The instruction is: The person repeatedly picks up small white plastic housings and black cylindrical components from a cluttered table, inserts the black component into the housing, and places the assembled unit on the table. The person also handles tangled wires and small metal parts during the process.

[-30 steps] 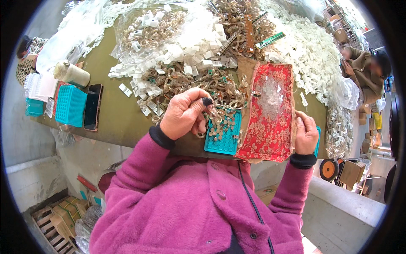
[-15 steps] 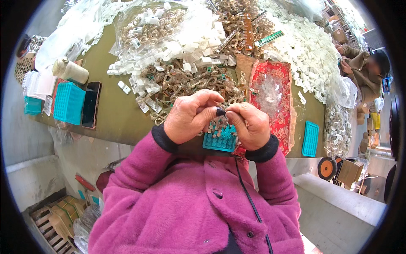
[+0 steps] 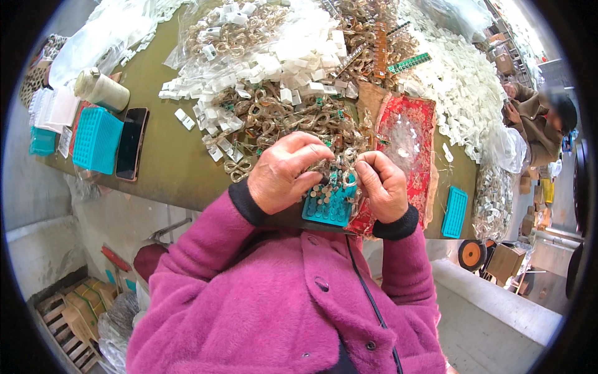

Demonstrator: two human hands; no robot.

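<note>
My left hand (image 3: 288, 176) is over the left edge of a teal tray (image 3: 327, 215), thumb and forefinger apart, with nothing plainly held. There is something dark at its thumb tip. To the right, my right hand (image 3: 385, 187) pinches with thumb and forefinger at a coil of pale wire (image 3: 350, 159). The tray has rows of round pegs, and small pale round pieces (image 3: 321, 198) lie in its left part. Small green parts (image 3: 337, 177) with wire are between my hands. Just beyond lies a heap of coiled wires (image 3: 293, 118).
White plastic pieces (image 3: 445, 87) are heaped across the table. A red patterned cloth (image 3: 423, 134) lies right of the tray, with another teal tray (image 3: 455, 214) farther right. Left are stacked teal trays (image 3: 98, 140), a phone (image 3: 132, 144) and a jar (image 3: 103, 90). A person (image 3: 542, 118) is at far right.
My hands have moved apart from their near-touching position; the right hand shifted right and slightly down. The tray and green parts between them show more. The view has shifted slightly.
</note>
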